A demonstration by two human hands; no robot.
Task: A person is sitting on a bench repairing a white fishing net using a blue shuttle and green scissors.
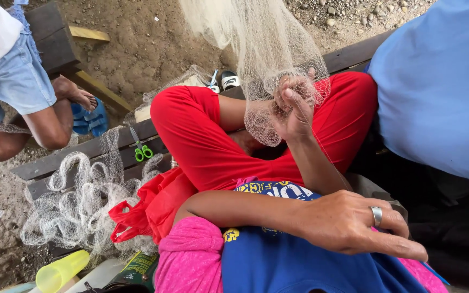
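Fine pale nylon fishing net (256, 38): hangs from top centre of frame, thin translucent mesh, bunched into a small wad at centre right over the red-trousered knees (202, 135). More of the same mesh lies piled in loose white loops (77, 201) at lower left on the dark wooden bench (90, 149).

Hand with arm coming up from lower centre, raised upright at centre right (294, 108): forearm near vertical, fingers curled tight, pinching the bunched mesh. Can't tell for certain which hand it is; reads as the right, crossing under the other arm.

Ringed hand (354, 222) at lower right: forearm lies horizontal across the blue and pink clothing, palm down, fingers loosely extended and flat, silver ring (376, 215) on one finger, gripping nothing, resting on the blue fabric.

Smaller items: red plastic bag (147, 209) lower left centre, yellow-green plastic cup (61, 271) at bottom left, green-handled scissors (142, 151) on the bench left of the knee.
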